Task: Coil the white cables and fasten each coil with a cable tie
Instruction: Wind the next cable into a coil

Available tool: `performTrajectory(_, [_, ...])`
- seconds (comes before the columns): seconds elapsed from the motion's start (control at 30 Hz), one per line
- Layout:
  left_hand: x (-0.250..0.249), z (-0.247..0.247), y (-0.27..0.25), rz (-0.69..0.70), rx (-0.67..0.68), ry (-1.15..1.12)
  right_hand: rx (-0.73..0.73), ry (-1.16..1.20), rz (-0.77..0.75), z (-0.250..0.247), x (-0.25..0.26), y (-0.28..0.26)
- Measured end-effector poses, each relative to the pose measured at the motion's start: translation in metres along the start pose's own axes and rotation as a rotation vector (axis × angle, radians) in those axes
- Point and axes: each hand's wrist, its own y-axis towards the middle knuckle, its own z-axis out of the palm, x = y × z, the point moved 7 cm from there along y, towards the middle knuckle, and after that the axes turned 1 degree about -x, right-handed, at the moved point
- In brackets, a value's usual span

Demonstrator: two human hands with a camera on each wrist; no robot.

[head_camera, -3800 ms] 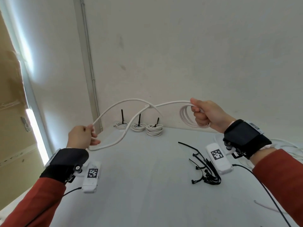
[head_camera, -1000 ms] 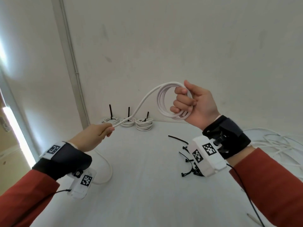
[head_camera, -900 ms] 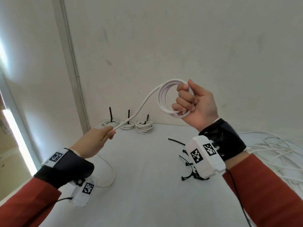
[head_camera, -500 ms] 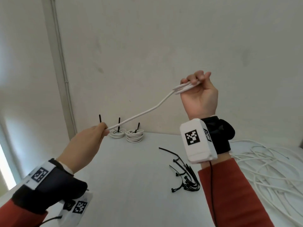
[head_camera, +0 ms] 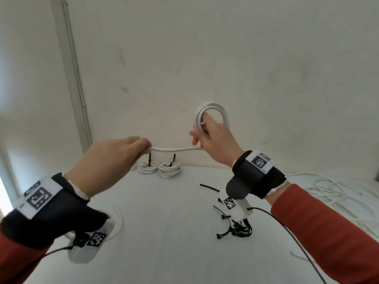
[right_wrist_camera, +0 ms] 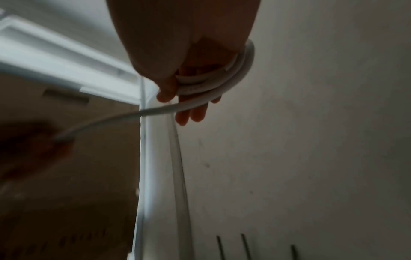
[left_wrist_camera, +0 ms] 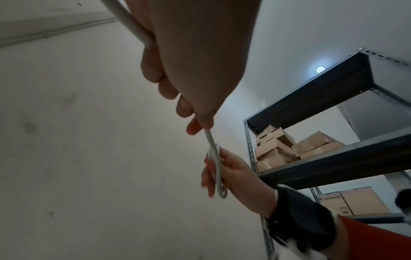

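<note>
Hands are raised above the tabletop (head_camera: pixel 174 238) with the white cable (head_camera: pixel 174 149) stretched level between them. The right hand (head_camera: pixel 217 142) carries the coil (head_camera: pixel 211 105). Several turns run round its fingers (right_wrist_camera: pixel 191 114), which lie nearly straight, and the thumb presses the turns against them. At 9 o'clock from it, the left hand (head_camera: pixel 110 160) has its fingers (left_wrist_camera: pixel 153 70) curled round the free length. Its thumb and forefinger pinch the cable where it leaves the fist, and more of it loops on the tabletop beneath that wrist. Finished coils (head_camera: pixel 169 171), each with a black tie standing up, sit at 12 o'clock by the wall. A heap of black cable ties (head_camera: pixel 240 229) lies at 4 o'clock, under the right wrist. Loose cables (head_camera: pixel 338 193) sprawl at 3 o'clock. The left wrist view also shows a metal shelf (left_wrist_camera: pixel 333 163) with cardboard boxes (left_wrist_camera: pixel 275 149) on it.
</note>
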Motion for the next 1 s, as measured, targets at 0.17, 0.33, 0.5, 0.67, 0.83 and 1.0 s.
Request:
performTrajectory(0.17, [0.014,-0.009,0.017,0.054,-0.001,0.044,0.35,-0.237,-0.066,0.021,0.011,-0.026])
performTrajectory(0.33, [0.021,-0.007,0.036,0.1,-0.048,0.025,0.338,0.126,-0.028,0.021,0.016,-0.044])
performTrajectory(0.5, [0.019,0.013,0.049,0.083,-0.042,-0.125,0.402,0.736,0.229,0.015,0.017,-0.053])
performTrajectory(0.67, [0.01,0.037,0.05,-0.064,-0.014,-0.413,0.378,1.412,0.249,-0.012,0.029,-0.049])
performTrajectory(0.83, [0.017,0.071,0.031,-0.185,0.049,-0.381,0.003,1.692,0.142,-0.061,0.013,-0.041])
performTrajectory(1.0, [0.018,0.089,0.005,-0.156,0.068,-0.158,-0.211,1.789,0.078,-0.098,-0.012,-0.044])
